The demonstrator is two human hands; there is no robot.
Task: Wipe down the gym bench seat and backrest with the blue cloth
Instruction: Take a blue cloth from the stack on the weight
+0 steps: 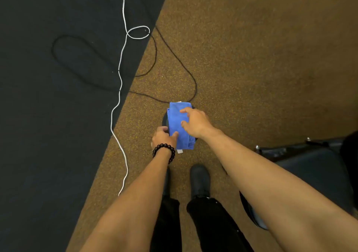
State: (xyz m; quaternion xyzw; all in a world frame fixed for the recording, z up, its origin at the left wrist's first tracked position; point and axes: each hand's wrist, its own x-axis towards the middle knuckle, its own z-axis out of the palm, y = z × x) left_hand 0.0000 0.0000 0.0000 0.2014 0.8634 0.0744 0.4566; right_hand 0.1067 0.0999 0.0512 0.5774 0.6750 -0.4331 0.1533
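Note:
A folded blue cloth lies over a small dark round object on the brown speckled floor, just ahead of my shoes. My left hand, with a black bead bracelet at the wrist, grips the cloth's near left edge with thumb on top. My right hand rests on the cloth from the right, fingers spread across its top. The gym bench, dark padded with a black metal frame, shows only partly at the right edge, behind my right forearm.
A white cable and a black cable snake across the floor ahead and to the left. A dark mat covers the left side. My two black shoes stand directly below the cloth.

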